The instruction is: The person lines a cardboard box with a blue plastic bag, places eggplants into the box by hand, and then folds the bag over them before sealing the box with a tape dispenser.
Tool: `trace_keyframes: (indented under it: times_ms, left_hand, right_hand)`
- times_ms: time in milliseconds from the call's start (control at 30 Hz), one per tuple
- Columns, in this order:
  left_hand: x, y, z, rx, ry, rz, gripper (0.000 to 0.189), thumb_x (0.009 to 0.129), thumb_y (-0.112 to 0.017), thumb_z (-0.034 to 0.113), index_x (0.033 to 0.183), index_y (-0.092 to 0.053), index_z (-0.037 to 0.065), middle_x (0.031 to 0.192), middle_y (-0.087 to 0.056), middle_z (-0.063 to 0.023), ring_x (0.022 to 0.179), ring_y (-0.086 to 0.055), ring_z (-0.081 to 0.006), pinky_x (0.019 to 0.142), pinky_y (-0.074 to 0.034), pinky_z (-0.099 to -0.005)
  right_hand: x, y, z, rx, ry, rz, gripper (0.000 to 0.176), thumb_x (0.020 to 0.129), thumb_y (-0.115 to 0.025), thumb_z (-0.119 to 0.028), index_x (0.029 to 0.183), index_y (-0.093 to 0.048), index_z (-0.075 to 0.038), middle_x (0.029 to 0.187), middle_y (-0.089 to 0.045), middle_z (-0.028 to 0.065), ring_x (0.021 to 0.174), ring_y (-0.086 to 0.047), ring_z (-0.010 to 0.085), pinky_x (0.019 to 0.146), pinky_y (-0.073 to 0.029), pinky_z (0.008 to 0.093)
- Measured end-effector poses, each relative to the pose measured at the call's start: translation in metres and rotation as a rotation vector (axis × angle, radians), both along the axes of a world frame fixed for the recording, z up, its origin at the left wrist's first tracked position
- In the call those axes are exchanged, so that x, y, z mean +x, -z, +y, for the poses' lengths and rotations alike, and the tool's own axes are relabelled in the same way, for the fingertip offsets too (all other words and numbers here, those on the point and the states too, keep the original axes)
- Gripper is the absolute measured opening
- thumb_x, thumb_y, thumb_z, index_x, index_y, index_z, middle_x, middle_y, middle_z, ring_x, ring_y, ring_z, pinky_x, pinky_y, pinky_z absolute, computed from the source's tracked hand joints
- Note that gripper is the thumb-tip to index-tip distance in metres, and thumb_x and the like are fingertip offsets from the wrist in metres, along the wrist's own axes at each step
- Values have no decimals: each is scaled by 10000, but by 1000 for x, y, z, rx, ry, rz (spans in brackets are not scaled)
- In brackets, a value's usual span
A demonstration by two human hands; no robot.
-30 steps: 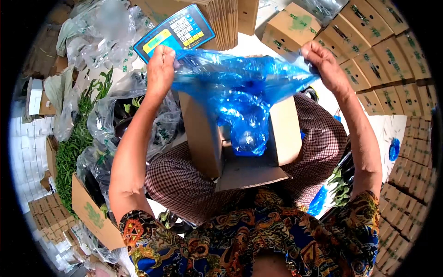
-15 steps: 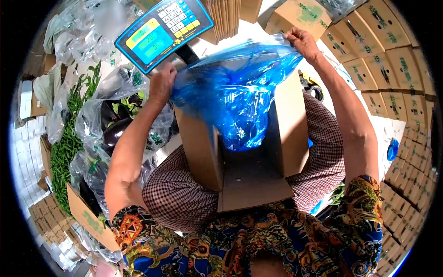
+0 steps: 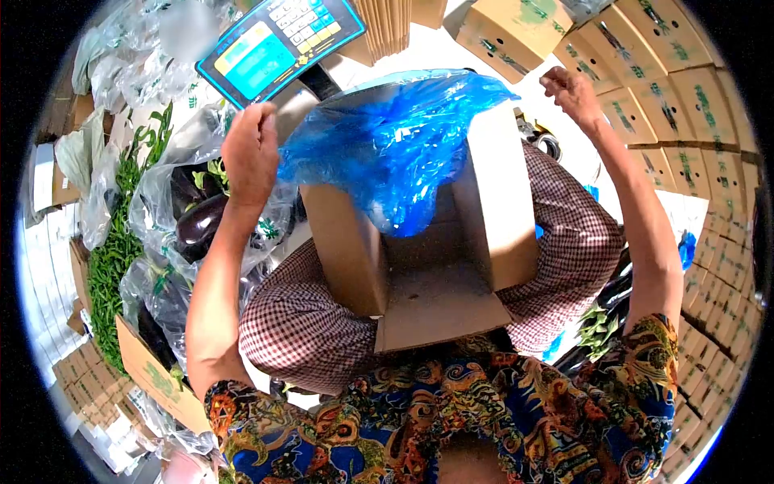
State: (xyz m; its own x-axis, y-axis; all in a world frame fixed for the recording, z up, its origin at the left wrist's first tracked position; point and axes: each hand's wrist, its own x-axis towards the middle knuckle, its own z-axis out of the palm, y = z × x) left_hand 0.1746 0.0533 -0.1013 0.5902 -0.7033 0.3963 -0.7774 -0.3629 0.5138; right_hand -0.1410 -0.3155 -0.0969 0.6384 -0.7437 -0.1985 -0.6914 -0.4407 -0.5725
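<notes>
A blue plastic bag (image 3: pixel 395 153) lies draped over the far side of an open cardboard box (image 3: pixel 504 194), its lower part hanging into the box. The box stands between my crossed legs, with a near flap (image 3: pixel 439 319) folded toward me. Just left of the bag's edge is my left hand (image 3: pixel 250 157), raised with loosely bent fingers and nothing visible in it. My right hand (image 3: pixel 574 95) is up beyond the bag's right corner, apart from it, its fingers loosely curled and empty.
A digital scale (image 3: pixel 278 48) stands at the far left. Clear bags with eggplants (image 3: pixel 201 222) and a heap of green peppers (image 3: pixel 121 258) lie left. Stacked cartons (image 3: pixel 673 97) line the right; folded cardboard (image 3: pixel 391 28) and a closed carton (image 3: pixel 516 32) are at the back.
Both hands have let go of the blue bag and moved outward. The bag, stretched between them before, has dropped onto the box and sagged.
</notes>
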Motion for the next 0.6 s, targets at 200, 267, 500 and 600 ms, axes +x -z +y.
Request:
trace_keyframes:
  times_ms: [200,267,500,600]
  left_hand:
    - [-78,-47,-50,-53,339,-76,281,811,-665,69,1085,-609,89,1079,-557,-122,859,-611,-270,751,-511,-371]
    - [-90,-58,-50,-33,371,-171,347,782,-681,51,1114,-593,97,1122,-529,-121,930,-587,-286,807,-500,-385]
    - [-102,-64,-39,82,550,-140,485,722,-674,92,1193,-560,79,1166,-540,-139,1119,-494,-337,995,-387,-435]
    - [-121,-53,-46,31,788,-147,565,715,-674,146,1247,-526,30,1175,-568,-170,1099,-530,-344,977,-408,-431]
  right_hand:
    - [32,-42,108,375,-449,-201,257,845,-670,-124,1058,-623,12,1068,-655,131,1035,-609,234,891,-490,340]
    - [42,-23,126,-19,-668,-207,514,791,-736,-173,1226,-543,23,1108,-637,180,968,-630,302,864,-490,375]
    - [32,-45,161,-85,-676,-3,297,698,-750,-35,978,-650,-29,1032,-623,176,973,-603,369,807,-512,398]
    - [15,-56,179,-66,-816,-127,256,717,-720,-20,960,-637,-19,1008,-610,185,950,-592,394,791,-512,427]
